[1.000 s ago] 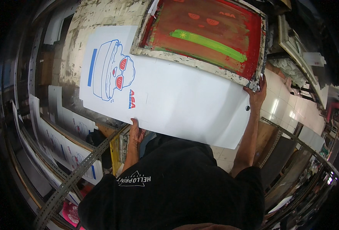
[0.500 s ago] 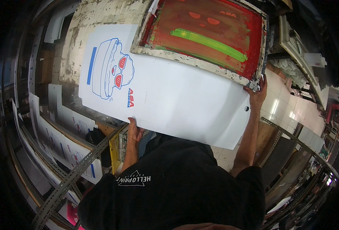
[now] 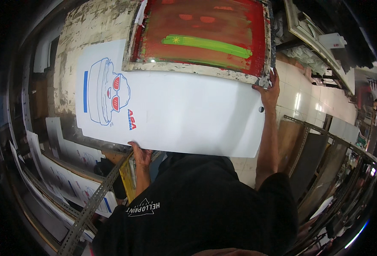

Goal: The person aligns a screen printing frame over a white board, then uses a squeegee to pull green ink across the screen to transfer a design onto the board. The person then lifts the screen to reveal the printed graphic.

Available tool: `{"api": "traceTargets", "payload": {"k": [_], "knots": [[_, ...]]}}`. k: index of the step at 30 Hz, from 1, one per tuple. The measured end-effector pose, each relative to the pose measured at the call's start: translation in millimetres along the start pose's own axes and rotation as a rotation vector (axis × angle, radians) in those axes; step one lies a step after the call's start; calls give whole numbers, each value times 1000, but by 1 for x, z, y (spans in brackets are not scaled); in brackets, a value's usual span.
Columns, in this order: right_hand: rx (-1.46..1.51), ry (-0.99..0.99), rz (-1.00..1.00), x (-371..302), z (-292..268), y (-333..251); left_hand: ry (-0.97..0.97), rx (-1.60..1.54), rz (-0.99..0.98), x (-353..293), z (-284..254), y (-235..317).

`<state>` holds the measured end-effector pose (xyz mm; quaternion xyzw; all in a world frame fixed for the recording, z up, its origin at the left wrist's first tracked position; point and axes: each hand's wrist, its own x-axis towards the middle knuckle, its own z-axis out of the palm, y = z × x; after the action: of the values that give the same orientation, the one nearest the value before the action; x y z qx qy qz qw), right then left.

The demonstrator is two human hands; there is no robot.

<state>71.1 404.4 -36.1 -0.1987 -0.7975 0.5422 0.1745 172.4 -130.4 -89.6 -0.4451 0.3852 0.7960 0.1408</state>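
Note:
A large white sheet [image 3: 197, 113] lies in front of me, its far part under a screen-printing frame [image 3: 188, 68]. Printed on its left side is a blue-outlined drawing [image 3: 107, 91] with red sunglasses. My left hand [image 3: 142, 157] grips the sheet's near edge, thumb on top. At the sheet's right edge, my right hand [image 3: 271, 90] is closed with its thumb over the sheet, right beside the frame's near right corner. Its fingertips reach up along the frame's side, and their undersides are hidden. Red ink coats the mesh [image 3: 197, 27], which carries a bright green strip [image 3: 210, 46].
A stained, pale work surface [image 3: 75, 32] extends at the far left. To the left, printed sheets [image 3: 75, 187] stand in a rack with a perforated metal bar [image 3: 90, 209]. Brown and dark panels [image 3: 310, 162] lean in another rack at right. Beyond lies a tiled floor [image 3: 297, 100].
The view has turned slightly, so the sheet and frame appear shifted left and straighter. Both hands keep their places at the sheet's edges.

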Motion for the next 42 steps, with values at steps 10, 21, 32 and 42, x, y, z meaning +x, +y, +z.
{"api": "traceTargets", "payload": {"k": [10,21,32,42], "knots": [[-19,-8,-16,0,0,-1,-37,-29,38,7,-11,-4],[-43,-4,-9,1,0,-1,-51,-174,214,16,-23,-18],[-80,10,-1,0,0,-8,-38,-459,129,8,-3,-15],[-65,-4,-2,0,0,-10,0,-441,128,15,-12,-19]]}}
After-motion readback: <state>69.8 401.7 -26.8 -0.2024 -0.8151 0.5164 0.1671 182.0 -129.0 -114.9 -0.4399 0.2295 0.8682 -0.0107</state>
